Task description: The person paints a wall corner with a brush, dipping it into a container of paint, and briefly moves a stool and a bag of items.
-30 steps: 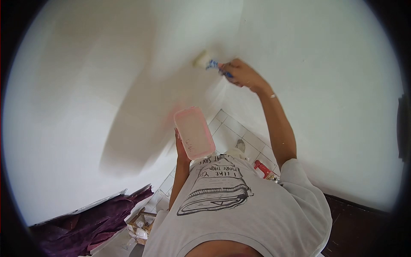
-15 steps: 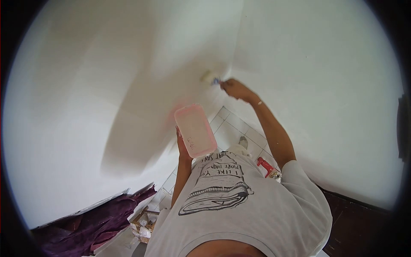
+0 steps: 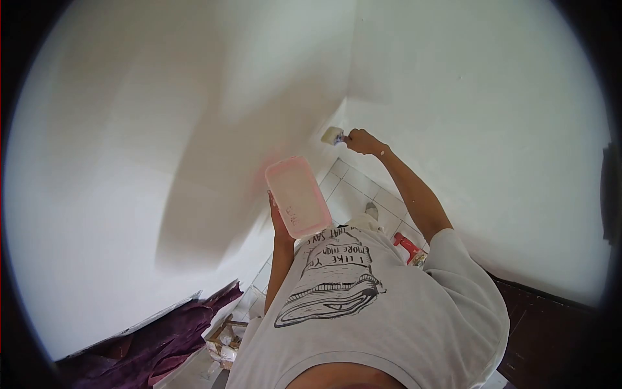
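Observation:
My right hand (image 3: 364, 141) is closed round the handle of a paintbrush (image 3: 333, 135), whose wide pale bristles point left, close to the white wall near the room's corner. White specks mark my right wrist. In my left hand (image 3: 278, 217) is a pink plastic container (image 3: 299, 198), held at its left side in front of my shirt. Pale, whitish paint covers its inside, and some dark lettering shows near its lower end. Most of my left fingers are hidden beneath the container.
Two white walls (image 3: 466, 129) meet at the corner ahead, over a white tiled floor (image 3: 355, 188). A red object (image 3: 406, 247) stands by my right side. Dark purple cloth (image 3: 155, 340) lies along the left wall's base, near a small wooden stand (image 3: 227, 337) holding odds and ends.
My right hand has moved the paintbrush down and slightly right, from the left wall towards the corner. The container in my left hand stays almost in place.

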Tool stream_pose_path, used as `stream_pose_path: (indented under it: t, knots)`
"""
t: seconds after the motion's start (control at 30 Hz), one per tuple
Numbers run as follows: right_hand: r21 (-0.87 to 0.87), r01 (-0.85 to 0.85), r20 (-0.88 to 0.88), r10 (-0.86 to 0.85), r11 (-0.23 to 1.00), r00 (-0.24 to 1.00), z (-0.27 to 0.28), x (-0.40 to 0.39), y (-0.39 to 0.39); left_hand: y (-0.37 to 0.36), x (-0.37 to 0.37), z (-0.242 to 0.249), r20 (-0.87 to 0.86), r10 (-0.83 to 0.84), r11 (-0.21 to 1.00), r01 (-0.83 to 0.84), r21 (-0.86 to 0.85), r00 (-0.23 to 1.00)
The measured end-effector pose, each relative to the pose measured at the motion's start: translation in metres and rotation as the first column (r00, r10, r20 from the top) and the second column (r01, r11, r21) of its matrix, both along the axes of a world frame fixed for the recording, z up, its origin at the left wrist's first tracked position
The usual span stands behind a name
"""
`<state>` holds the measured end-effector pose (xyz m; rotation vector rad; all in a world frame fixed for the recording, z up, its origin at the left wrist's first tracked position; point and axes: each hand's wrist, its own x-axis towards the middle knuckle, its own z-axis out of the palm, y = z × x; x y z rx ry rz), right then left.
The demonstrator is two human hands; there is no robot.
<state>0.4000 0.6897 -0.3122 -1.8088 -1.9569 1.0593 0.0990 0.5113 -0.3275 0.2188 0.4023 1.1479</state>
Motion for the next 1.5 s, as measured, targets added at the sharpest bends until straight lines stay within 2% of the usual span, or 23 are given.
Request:
stream_pose_path:
  t: [0.07,0.13,0.27,0.3,0.37,0.47,0.53,0.57,0.6,0.7,0.77,0.83,0.9,0.97,1.0,1.03,1.1,1.17,1.23,1.27,1.33,1.4,1.5]
  knots:
    - [-0.052,-0.021,-0.039,0.019,0.998,0.999,0.007,0.008,0.01,0.001,0.006,0.005,-0.039,0.047,0.998,-0.048,-0.037,0.998]
    - [-0.031,0.081,-0.202,-0.086,0.996,0.976,0.093,0.007,0.019,0.004,0.015,0.007,-0.075,0.098,0.992,-0.103,-0.078,0.992]
    - [0.114,0.104,-0.476,-0.038,0.988,0.879,0.219,0.029,0.012,0.009,0.024,-0.001,-0.088,0.09,0.993,-0.096,-0.061,0.992]
    - [0.114,0.104,-0.476,-0.038,0.988,0.879,0.224,0.031,0.009,0.012,0.03,-0.002,-0.101,0.098,0.992,-0.105,-0.074,0.99]
    - [0.192,0.246,-0.693,-0.046,0.95,0.719,0.228,0.028,0.007,0.015,0.035,-0.006,-0.094,0.097,0.992,-0.103,-0.067,0.991]
    - [0.631,0.092,-0.259,0.097,0.77,0.961,0.106,0.02,0.046,0.017,0.043,-0.007,-0.117,0.123,0.989,-0.131,-0.064,0.985]
    - [0.337,-0.011,-0.121,0.055,0.941,0.991,0.038,0.015,0.041,0.019,0.047,-0.003,-0.141,0.146,0.985,-0.157,-0.067,0.979]
    - [0.387,-0.049,-0.069,0.081,0.921,0.994,0.002,0.02,0.038,0.02,0.049,0.001,-0.121,0.145,0.987,-0.151,-0.045,0.982]
    - [0.117,-0.101,-0.113,0.114,0.988,0.987,0.004,0.031,0.033,0.022,0.052,0.003,-0.1,0.144,0.989,-0.147,-0.021,0.985]
    - [-0.075,-0.196,-0.043,0.193,0.978,0.98,0.001,0.046,0.054,0.023,0.058,0.007,-0.145,0.202,0.978,-0.208,-0.027,0.969]
    - [-0.025,0.03,-0.307,-0.037,0.999,0.951,0.091,0.041,0.058,0.026,0.07,0.027,-0.16,0.203,0.979,-0.205,0.002,0.966]
    - [0.028,-0.032,-0.286,0.039,0.999,0.958,0.187,0.054,0.055,0.024,0.078,0.03,-0.175,0.206,0.978,-0.206,0.018,0.963]
    - [0.057,-0.014,-0.287,0.03,0.998,0.957,0.231,0.066,0.052,0.028,0.08,0.02,-0.15,0.199,0.979,-0.202,-0.001,0.968]
    - [0.186,0.131,-0.567,-0.002,0.974,0.824,0.252,0.073,0.042,0.034,0.088,0.022,-0.157,0.198,0.979,-0.202,-0.009,0.968]
    - [0.256,0.159,-0.59,0.024,0.954,0.807,0.245,0.073,0.049,0.036,0.093,0.024,-0.168,0.198,0.979,-0.204,-0.02,0.966]
    - [0.254,0.153,-0.59,0.028,0.955,0.807,0.223,0.07,0.058,0.037,0.097,0.023,-0.169,0.204,0.977,-0.211,-0.022,0.964]
    - [0.695,0.144,-0.361,0.169,0.705,0.917,0.151,0.056,0.076,0.041,0.103,0.023,-0.142,0.178,0.983,-0.182,-0.014,0.974]
    - [0.476,0.047,-0.155,0.031,0.878,0.987,0.083,0.041,0.067,0.043,0.106,0.022,-0.125,0.17,0.984,-0.175,-0.027,0.977]
    - [0.43,-0.093,0.002,0.102,0.898,0.995,-0.006,0.051,0.07,0.047,0.109,0.019,-0.101,0.166,0.985,-0.17,-0.034,0.981]
    - [0.434,-0.096,0.002,0.106,0.896,0.994,-0.004,0.061,0.073,0.048,0.108,0.015,-0.099,0.169,0.983,-0.175,-0.05,0.981]
    - [-0.097,-0.225,0.052,0.231,0.969,0.972,0.018,0.076,0.075,0.046,0.109,0.018,-0.102,0.172,0.981,-0.18,-0.067,0.98]
    - [-0.002,-0.044,-0.157,0.043,0.999,0.987,0.097,0.072,0.075,0.049,0.115,0.029,-0.147,0.179,0.983,-0.185,-0.025,0.973]
    - [0.181,0.008,-0.309,0.05,0.983,0.95,0.22,0.08,0.065,0.046,0.111,0.023,-0.063,0.157,0.982,-0.163,-0.095,0.986]
